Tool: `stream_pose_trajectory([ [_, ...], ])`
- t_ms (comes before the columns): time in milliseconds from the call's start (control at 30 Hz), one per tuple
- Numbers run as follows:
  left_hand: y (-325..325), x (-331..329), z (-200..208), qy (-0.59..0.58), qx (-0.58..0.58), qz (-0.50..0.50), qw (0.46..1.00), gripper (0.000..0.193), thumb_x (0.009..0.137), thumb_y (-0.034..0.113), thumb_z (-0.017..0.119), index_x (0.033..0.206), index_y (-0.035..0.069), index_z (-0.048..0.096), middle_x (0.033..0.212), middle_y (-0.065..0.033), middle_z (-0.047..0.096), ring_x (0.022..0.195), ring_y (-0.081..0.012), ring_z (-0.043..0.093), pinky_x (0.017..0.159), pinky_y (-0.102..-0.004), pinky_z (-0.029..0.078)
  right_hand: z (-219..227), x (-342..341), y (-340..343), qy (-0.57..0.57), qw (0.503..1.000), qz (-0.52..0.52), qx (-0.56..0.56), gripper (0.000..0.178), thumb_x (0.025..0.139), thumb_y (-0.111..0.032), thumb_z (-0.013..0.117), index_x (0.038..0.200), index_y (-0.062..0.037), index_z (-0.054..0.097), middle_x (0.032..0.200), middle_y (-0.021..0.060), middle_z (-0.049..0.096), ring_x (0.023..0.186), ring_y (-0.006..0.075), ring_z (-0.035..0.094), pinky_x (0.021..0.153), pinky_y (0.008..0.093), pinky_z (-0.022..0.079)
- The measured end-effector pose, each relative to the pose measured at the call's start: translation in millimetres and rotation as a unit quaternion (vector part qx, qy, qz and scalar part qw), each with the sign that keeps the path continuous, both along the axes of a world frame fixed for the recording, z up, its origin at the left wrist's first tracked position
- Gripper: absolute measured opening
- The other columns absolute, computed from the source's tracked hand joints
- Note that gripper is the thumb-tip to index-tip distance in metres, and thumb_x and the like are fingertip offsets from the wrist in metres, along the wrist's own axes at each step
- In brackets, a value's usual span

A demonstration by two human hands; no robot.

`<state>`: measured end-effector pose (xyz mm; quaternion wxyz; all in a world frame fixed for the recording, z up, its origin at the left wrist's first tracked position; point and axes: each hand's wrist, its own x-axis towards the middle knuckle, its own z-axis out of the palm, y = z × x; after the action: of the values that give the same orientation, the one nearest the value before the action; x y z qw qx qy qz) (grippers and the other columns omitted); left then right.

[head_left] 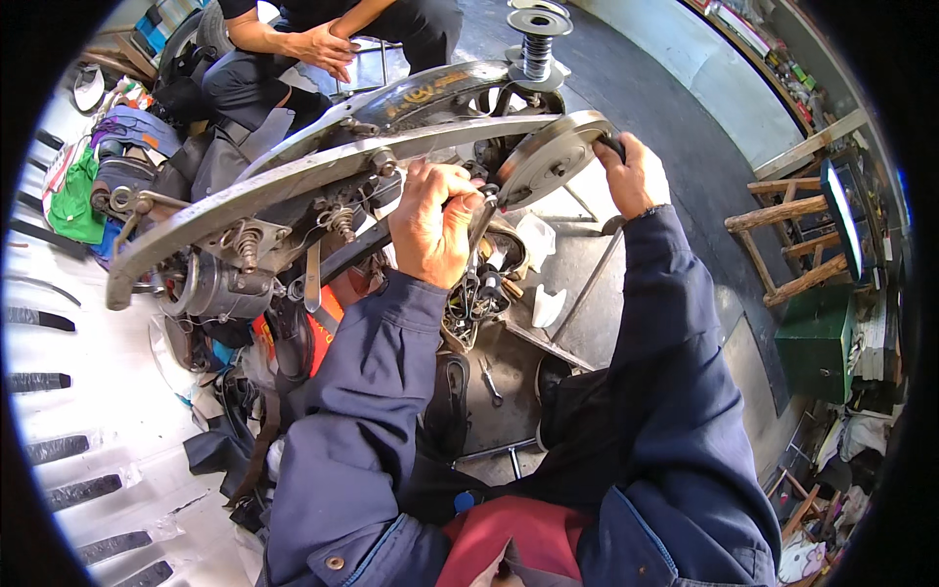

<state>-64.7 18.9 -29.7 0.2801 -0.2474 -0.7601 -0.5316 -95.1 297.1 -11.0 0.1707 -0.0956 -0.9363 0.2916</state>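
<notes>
A long-armed metal sewing machine (293,174) stretches across the view in front of me, with a grey handwheel (536,168) at its right end. My right hand (638,178) is closed around the wheel's black crank handle (610,147). Just left of the wheel, my left hand (430,223) is closed, its thumb against its curled fingers beside a metal part of the machine. What those fingers pinch is hidden. A spool of dark thread (536,57) stands on top of the machine, beyond the wheel.
Across the machine a person sits with hands (331,47) together. Below the wheel is a container of tools (471,311); a wrench (491,383) lies between my feet. Bags and cloth (83,196) crowd the left. A wooden stool (782,220) and green box (817,342) stand right.
</notes>
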Motion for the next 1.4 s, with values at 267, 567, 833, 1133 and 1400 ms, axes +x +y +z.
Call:
stream_pose_trajectory([
  [267, 1, -1, 2, 0.021, -0.009, 0.008, 1.000, 0.012, 0.096, 0.014, 0.069, 0.090, 0.008, 0.061, 0.093, -0.0042, 0.066, 0.090, -0.0212, 0.075, 0.117, -0.0477, 0.034, -70, 13, -41, -0.288, 0.939, 0.141, -0.122, 0.033, 0.098, -0.030, 0.066, 0.098, 0.0025, 0.067, 0.069, 0.0109, 0.066, 0.061, 0.0205, 0.066, 0.060, 0.0391, 0.053],
  [567, -1, 1, 1, 0.012, -0.015, -0.003, 1.000, 0.014, 0.098, 0.016, 0.067, 0.091, 0.007, 0.061, 0.096, -0.0084, 0.065, 0.089, -0.0239, 0.074, 0.112, -0.0448, 0.040, 31, 21, -29, -0.048, 0.949, 0.181, -0.254, 0.026, 0.094, -0.025, 0.065, 0.095, 0.0005, 0.068, 0.065, 0.0068, 0.063, 0.057, 0.0157, 0.061, 0.055, 0.0336, 0.049],
  [833, 0, 0, 4, 0.024, -0.032, 0.017, 0.999, 0.014, 0.098, 0.016, 0.067, 0.090, 0.007, 0.060, 0.093, -0.0065, 0.066, 0.090, -0.0232, 0.073, 0.112, -0.0456, 0.041, -65, 2, -21, -0.220, 0.968, 0.089, -0.074, 0.030, 0.095, -0.020, 0.063, 0.114, 0.0027, 0.069, 0.086, 0.0162, 0.072, 0.064, 0.0212, 0.068, 0.061, 0.0368, 0.054],
  [1133, -1, -1, -3, 0.006, -0.017, 0.008, 1.000, 0.016, 0.099, 0.016, 0.067, 0.093, 0.004, 0.059, 0.097, -0.0106, 0.064, 0.088, -0.0239, 0.072, 0.093, -0.0376, 0.052, 22, 18, -25, -0.026, 0.924, 0.267, -0.274, 0.026, 0.092, -0.025, 0.063, 0.092, 0.0002, 0.070, 0.068, 0.0084, 0.066, 0.058, 0.0159, 0.062, 0.056, 0.0339, 0.050],
  [1400, 1, -1, 0, 0.006, -0.009, 0.004, 1.000, 0.015, 0.099, 0.015, 0.066, 0.094, 0.003, 0.058, 0.097, -0.0108, 0.065, 0.088, -0.0239, 0.072, 0.084, -0.0343, 0.054, -45, 16, -54, -0.276, 0.948, 0.152, -0.053, 0.033, 0.096, -0.018, 0.061, 0.119, 0.0035, 0.069, 0.076, 0.0069, 0.069, 0.060, 0.0177, 0.065, 0.062, 0.0367, 0.056],
])
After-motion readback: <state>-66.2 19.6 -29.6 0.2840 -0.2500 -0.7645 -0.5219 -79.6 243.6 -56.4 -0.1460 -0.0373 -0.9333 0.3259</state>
